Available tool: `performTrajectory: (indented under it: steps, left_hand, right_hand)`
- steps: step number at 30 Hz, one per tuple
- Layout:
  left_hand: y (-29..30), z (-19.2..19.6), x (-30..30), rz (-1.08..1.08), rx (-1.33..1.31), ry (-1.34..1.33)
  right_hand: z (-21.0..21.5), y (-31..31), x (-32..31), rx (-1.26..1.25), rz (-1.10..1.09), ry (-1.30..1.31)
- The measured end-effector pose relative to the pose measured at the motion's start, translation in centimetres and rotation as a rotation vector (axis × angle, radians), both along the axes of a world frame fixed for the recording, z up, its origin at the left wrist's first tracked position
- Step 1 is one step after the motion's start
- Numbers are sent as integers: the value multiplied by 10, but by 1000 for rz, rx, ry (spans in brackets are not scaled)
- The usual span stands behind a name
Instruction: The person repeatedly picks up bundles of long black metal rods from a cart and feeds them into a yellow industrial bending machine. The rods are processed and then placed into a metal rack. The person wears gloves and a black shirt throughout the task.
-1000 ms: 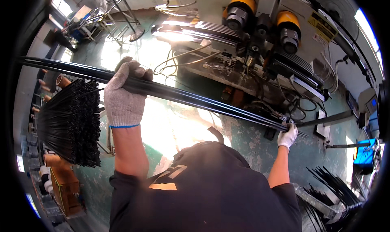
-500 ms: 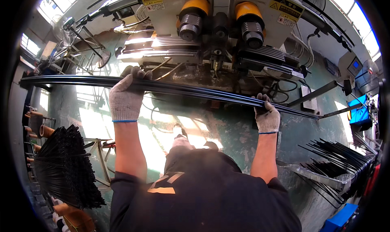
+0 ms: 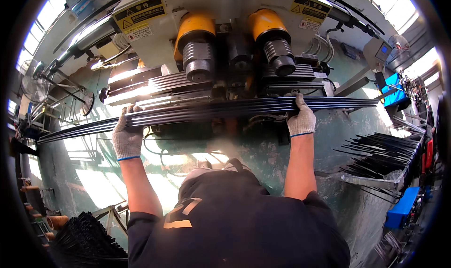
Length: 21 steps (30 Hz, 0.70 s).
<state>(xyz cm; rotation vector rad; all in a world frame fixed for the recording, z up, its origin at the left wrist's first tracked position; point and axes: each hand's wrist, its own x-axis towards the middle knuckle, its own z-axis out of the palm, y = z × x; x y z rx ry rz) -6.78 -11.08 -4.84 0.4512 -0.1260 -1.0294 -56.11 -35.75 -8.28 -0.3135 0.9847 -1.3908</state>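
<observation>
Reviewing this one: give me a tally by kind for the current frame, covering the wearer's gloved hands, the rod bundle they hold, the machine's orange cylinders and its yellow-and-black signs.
Gloved hands: 2
Held bundle of black rods: 1
Orange cylinders: 2
Yellow-and-black signs: 2
Total: 7

Lone head-worn fisheye view (straight edges bowing toward its rim), looking down and forward from above, dark shirt [image 3: 244, 216] close below, machine [image 3: 239, 52] farther ahead

Left grip [image 3: 128, 136], right grip [image 3: 301, 119] holding long black rods [image 3: 253, 107].
</observation>
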Motion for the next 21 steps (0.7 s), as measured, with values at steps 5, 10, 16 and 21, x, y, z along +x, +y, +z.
performTrajectory:
  steps: [5,10,16,21]
  left_hand:
    - [-11,-26,66,134,98,-32]
    - [-29,-53,127,296,220,-22]
    - [-51,-62,161,226,223,33]
    - [-81,-62,145,153,366,-48]
  right_hand:
    - [5,-21,4,-208,245,1703]
    - [22,-15,50,-17,-108,-6]
    - [18,0,132,-102,-66,75]
    - [4,-7,182,-214,-34,-90]
